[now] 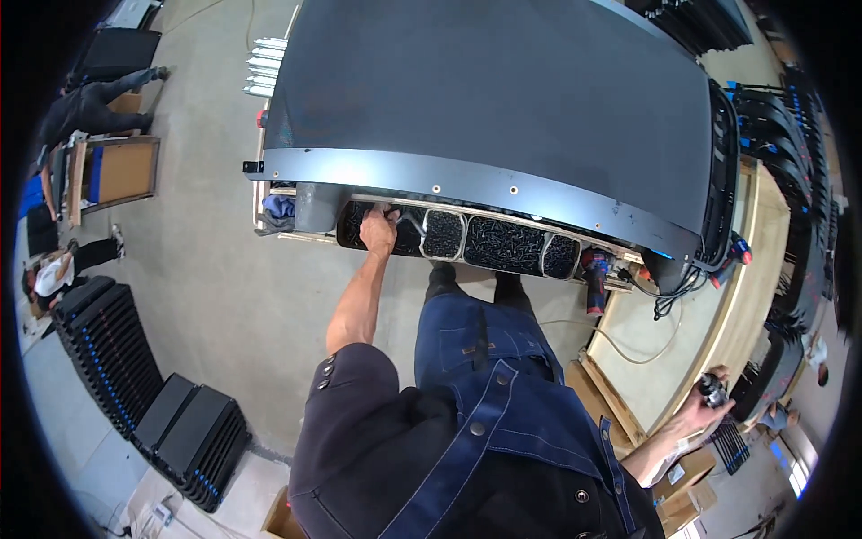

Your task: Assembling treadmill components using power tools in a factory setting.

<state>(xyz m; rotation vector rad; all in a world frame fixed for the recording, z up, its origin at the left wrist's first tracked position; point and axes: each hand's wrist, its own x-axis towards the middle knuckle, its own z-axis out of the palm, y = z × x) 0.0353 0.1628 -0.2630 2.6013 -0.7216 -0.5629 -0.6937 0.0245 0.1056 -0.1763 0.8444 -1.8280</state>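
Observation:
My left hand reaches into the leftmost black bin under the front edge of a large dark grey panel. Its fingers are curled down among small black parts, and whatever they pinch is hidden. To the right of it, more bins hold heaps of small black screw-like pieces. Out at the lower right, my right hand is closed around a dark, rounded object whose kind I cannot make out. A bright metal strip with several holes runs along the panel's near edge.
A red-and-black cordless drill hangs right of the bins, and another power tool sits farther right by black cables. A wooden frame stands at right. Stacked black panels stand at left; people are at far left.

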